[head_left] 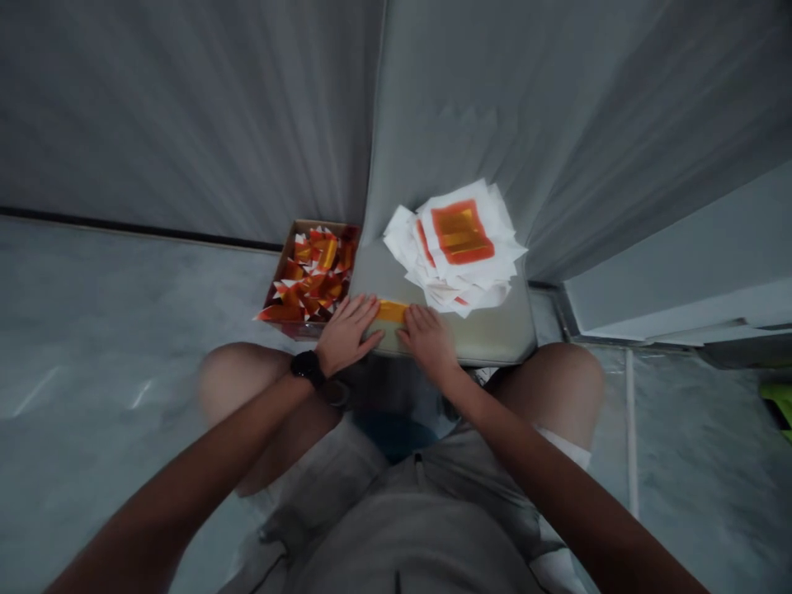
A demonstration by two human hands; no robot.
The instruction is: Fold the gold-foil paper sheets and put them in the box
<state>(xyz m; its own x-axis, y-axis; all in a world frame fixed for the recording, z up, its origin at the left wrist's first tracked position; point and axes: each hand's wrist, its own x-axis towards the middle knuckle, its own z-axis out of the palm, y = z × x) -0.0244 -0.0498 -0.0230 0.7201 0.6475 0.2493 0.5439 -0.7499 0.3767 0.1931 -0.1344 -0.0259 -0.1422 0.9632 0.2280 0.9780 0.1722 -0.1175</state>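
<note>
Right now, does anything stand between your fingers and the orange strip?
Nothing visible does: the left hand and right hand touch the orange strip from either side, and the white paper stack sits off to the right.

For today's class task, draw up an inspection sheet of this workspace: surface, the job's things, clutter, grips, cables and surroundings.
surface: pale pad with rounded corners, on a grey floor.
job's things: orange strip at the pad's near edge; stack of white sheets on the pad, the top one printed with an orange rectangle.
clutter: cardboard box of orange-and-white scraps, left of the pad.
grips: left hand, with a black watch on the wrist, and right hand, both lying flat, fingers at the strip's ends.
cables: nothing seen.
surroundings: grey draped walls; green object at the right edge.
</note>
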